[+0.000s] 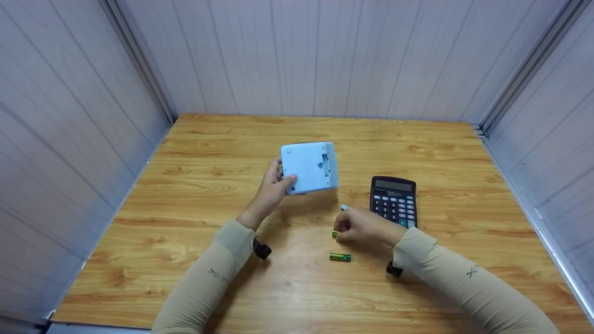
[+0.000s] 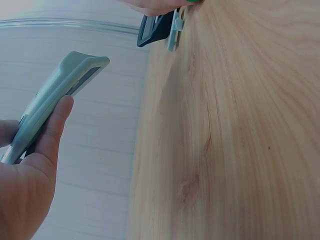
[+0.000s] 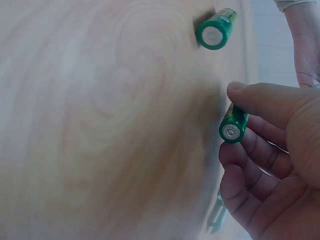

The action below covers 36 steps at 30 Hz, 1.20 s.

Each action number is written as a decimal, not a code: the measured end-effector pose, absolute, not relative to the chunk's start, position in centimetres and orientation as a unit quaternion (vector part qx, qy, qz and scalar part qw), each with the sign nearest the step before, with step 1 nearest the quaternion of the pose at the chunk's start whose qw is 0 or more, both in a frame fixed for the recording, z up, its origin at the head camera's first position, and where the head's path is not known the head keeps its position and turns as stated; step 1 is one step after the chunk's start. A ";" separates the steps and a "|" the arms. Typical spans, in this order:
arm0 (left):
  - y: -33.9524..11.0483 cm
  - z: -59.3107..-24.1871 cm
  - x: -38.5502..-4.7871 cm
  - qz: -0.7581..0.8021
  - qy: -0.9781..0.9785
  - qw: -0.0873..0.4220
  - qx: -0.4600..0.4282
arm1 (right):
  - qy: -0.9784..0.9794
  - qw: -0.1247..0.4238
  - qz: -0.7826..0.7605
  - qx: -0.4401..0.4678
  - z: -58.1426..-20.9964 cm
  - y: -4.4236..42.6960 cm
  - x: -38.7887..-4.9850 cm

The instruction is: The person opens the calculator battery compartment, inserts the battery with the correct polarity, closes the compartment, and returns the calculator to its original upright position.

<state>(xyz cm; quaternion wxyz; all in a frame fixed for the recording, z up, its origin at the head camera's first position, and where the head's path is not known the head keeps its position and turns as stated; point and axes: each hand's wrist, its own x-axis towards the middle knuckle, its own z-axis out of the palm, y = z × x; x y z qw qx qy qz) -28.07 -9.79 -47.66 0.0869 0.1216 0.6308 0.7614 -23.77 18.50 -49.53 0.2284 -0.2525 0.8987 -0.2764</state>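
A light blue device (image 1: 306, 167), its underside with an uncovered battery slot facing the head camera, is held up by my left hand (image 1: 274, 185), thumb on the underside and fingers behind. In the left wrist view the device (image 2: 55, 100) shows edge-on in the left hand (image 2: 35, 175). My right hand (image 1: 364, 226) pinches a green battery (image 1: 335, 234) between thumb and fingers, low over the table; the battery (image 3: 233, 125) shows end-on beside the right hand (image 3: 280, 155). Another green battery (image 1: 340, 257) lies on the table nearer the front.
A black calculator (image 1: 393, 199) lies on the wooden table (image 1: 209, 153) beyond the right hand, partly hidden by it. A small light blue cover (image 1: 344, 207) lies just past the right fingers. Panel walls (image 1: 297, 55) stand at the back and sides.
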 end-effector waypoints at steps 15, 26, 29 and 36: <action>-9.4 -47.6 -28.0 0.760 0.634 0.081 0.121 | 0.888 0.145 -0.300 -0.318 -47.5 19.0 -24.5; -9.3 -47.5 -28.0 0.760 0.634 0.080 0.120 | 0.891 0.139 -0.336 -0.272 -46.0 19.3 -24.4; -9.3 -47.4 -28.0 0.761 0.632 0.080 0.123 | 0.891 0.131 -0.341 -0.271 -45.5 19.4 -24.4; -9.4 -47.4 -28.0 0.763 0.629 0.084 0.123 | 0.887 0.113 -0.358 -0.270 -44.7 19.8 -24.6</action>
